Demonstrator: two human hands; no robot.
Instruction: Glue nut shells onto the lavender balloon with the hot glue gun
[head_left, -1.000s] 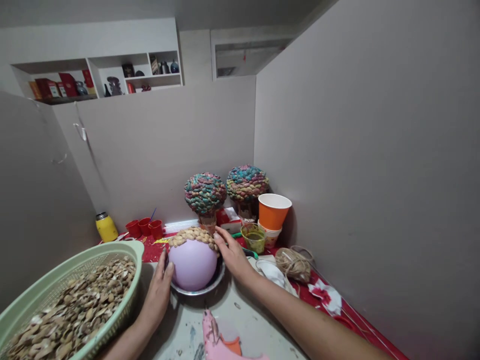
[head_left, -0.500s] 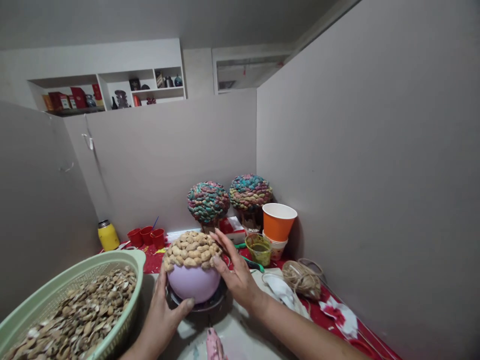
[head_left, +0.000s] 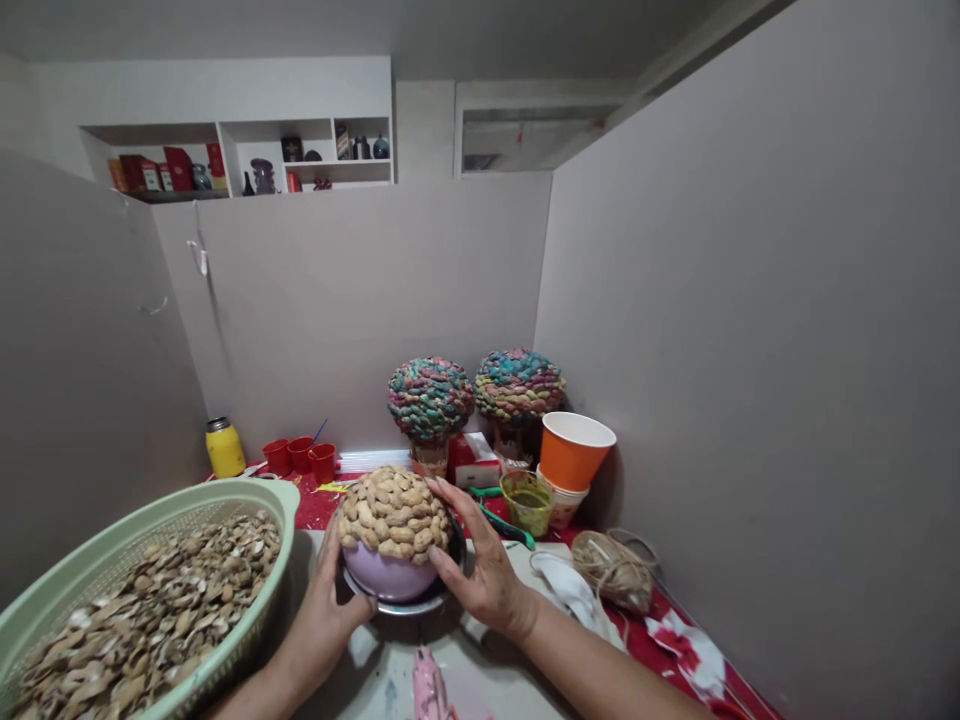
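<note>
A lilac balloon (head_left: 388,573) sits in a dark bowl with a shiny rim (head_left: 409,607). Unpainted peanut shells (head_left: 394,512) cover its upper part in close rows, while the smooth lower front stays bare. My left hand (head_left: 330,600) cups the left side, thumb low by the bowl's rim. On the right, my right hand (head_left: 484,570) presses the shells with thumb and fingers, so the balloon is held between both hands. Just in front, a pink glue gun (head_left: 429,685) lies with its nozzle towards the bowl.
A green basket (head_left: 289,530) of loose shells stands left. Behind are two painted shell-covered balls (head_left: 431,400) on stands, red cups (head_left: 322,462), a yellow bottle (head_left: 225,450) and an orange paper bucket (head_left: 576,452). Twine (head_left: 615,570) and a white cloth (head_left: 566,585) lie right. Grey partitions surround the table.
The balloon has tipped towards me in the bowl, so more of the shell-covered top shows and less lilac. Both hands stay on it. My view has shifted slightly.
</note>
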